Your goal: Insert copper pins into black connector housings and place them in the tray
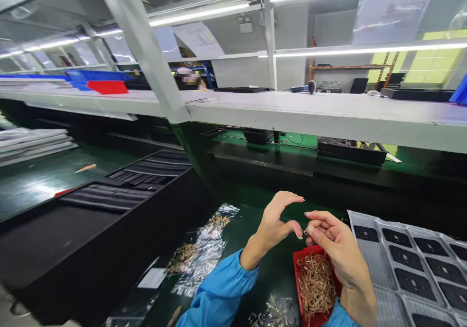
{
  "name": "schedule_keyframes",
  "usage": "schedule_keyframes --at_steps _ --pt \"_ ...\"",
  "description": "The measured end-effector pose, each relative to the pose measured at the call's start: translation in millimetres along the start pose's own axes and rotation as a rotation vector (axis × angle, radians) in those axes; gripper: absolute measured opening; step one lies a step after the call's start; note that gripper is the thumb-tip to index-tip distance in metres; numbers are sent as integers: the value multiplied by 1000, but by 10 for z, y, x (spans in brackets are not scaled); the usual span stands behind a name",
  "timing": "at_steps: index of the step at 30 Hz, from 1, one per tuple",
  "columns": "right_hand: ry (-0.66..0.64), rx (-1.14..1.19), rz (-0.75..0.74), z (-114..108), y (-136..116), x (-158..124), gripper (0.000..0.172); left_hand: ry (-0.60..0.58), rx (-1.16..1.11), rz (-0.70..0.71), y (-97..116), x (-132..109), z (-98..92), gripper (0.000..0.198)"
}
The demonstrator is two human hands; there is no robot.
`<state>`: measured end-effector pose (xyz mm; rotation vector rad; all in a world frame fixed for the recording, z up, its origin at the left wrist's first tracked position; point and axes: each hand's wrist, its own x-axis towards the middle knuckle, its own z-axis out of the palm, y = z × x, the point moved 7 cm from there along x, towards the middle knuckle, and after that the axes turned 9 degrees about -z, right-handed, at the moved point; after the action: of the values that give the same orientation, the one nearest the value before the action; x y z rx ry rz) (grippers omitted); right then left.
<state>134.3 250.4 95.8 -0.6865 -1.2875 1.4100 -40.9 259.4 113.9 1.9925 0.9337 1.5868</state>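
My left hand (276,221) is raised over the dark green work surface, its thumb and fingers apart in a C shape, with nothing visible between them. Close by on the right, my right hand (337,246) has thumb and fingertips pinched together near my left thumb. Whatever sits in that pinch is too small to make out. Beneath my right hand is a red bin (296,273) full of thin copper-coloured metal strips (316,283), partly covered by the hand and wrist.
To the right lies a clear blister tray (388,288) with black flat plates (406,257). Left are plastic bags (204,254) of copper-coloured parts and a large black tray (124,220). Small metal pieces (275,312) lie at the front. A white shelf (310,110) runs across; a person is beyond it.
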Motion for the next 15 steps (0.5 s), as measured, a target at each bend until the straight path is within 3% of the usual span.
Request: schedule_keyframes --at_steps 2,4,6,8,11,13,15 --pt "67 -3 -26 -60 -32 -14 52 -95 -61 -44 -142 87 112 38" --pt "146 -33 -61 -89 -109 -75 46 -205 -117 -121 -333 205 375 39" --pt "207 -77 -94 -52 -212 -179 36 -319 -140 -219 -529 324 818 37" --pt "204 -109 -120 70 -317 -292 28 -425 -118 -310 -669 409 1388 34" --pt "136 -108 -154 299 -439 -420 23 -550 -77 -389 -695 439 2244 34" --pt "132 -98 -172 368 -486 -461 17 -563 -90 -415 -617 421 2649 36" --pt "151 -118 -193 352 -510 -469 15 -542 -141 -425 -506 390 2879 35"
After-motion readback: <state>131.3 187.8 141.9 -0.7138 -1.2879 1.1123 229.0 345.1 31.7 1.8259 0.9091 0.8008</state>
